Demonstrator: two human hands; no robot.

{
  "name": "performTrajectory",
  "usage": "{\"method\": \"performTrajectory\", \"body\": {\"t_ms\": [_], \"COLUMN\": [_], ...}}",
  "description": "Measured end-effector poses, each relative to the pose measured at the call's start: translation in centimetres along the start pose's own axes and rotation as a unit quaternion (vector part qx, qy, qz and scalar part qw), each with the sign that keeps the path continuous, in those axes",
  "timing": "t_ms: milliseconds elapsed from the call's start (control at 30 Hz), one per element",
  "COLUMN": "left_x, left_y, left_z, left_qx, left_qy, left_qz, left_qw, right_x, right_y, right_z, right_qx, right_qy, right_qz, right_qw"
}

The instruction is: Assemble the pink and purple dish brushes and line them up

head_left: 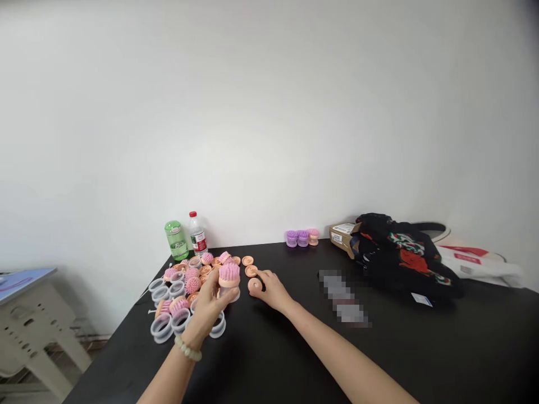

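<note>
My left hand [205, 310], a beaded bracelet at its wrist, grips a scalp brush [229, 276] with pink bristles, a peach rim and a clear ring body, held upright above the table. Thumb and fingers of my right hand [274, 290] close around a round peach disc [254, 285] just right of the brush. Behind that disc lie another peach disc [251, 271] and a further one. Left of my hands spreads a cluster of pink bristle heads [192, 284], more peach discs and several clear rings [162, 328]. My left hand hides part of the cluster.
A green bottle [176, 241] and a red-capped water bottle [197, 235] stand behind the cluster. Two purple brushes [302, 239] and a pink-and-peach brush [314, 237] stand by the wall. To the right are a cardboard box [340, 238], black bag [396, 258] and pixelated item [343, 300].
</note>
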State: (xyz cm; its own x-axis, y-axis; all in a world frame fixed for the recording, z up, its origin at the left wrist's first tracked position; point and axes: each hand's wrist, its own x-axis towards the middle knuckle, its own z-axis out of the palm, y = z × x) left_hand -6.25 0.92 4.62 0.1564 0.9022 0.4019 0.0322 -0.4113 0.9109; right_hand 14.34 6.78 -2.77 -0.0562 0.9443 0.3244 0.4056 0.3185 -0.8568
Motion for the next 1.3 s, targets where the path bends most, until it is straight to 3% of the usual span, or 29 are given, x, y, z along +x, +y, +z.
{"method": "performTrajectory", "body": {"t_ms": [100,200,367,500,733,967,1133,1300], "left_x": [-0.7,-1.5,-1.3,0.3,1.6,0.4,-0.1,-0.5], "left_y": [0.4,0.3,-1.5,-2.4,-3.1,-4.7,-4.2,-3.3], "left_z": [0.3,0.9,2.5,4.4,5.9,6.2,6.6,6.8], "left_qx": [-0.116,-0.190,-0.262,-0.287,-0.323,-0.353,-0.354,-0.350], "left_qy": [0.028,0.078,0.114,0.096,0.063,0.054,0.045,0.035], "left_qz": [-0.099,-0.144,-0.145,-0.131,-0.111,-0.128,-0.117,-0.108], "left_qw": [0.988,0.968,0.947,0.944,0.938,0.925,0.927,0.930], "right_x": [0.0,-0.7,-3.0,-4.2,-4.2,-4.7,-4.8,-5.1], "right_y": [0.0,0.0,-1.0,-2.6,-3.6,-3.4,-3.2,-3.0], "right_z": [0.4,-0.1,-2.2,-3.7,-4.2,-3.3,-2.7,-2.3], "right_qx": [0.027,0.092,0.274,0.396,0.482,0.437,0.345,0.304], "right_qy": [-0.017,-0.024,-0.061,-0.093,-0.090,-0.041,-0.026,-0.019], "right_qz": [0.000,0.009,0.015,0.004,-0.003,-0.015,-0.053,-0.083], "right_qw": [0.999,0.995,0.960,0.913,0.871,0.898,0.937,0.949]}}
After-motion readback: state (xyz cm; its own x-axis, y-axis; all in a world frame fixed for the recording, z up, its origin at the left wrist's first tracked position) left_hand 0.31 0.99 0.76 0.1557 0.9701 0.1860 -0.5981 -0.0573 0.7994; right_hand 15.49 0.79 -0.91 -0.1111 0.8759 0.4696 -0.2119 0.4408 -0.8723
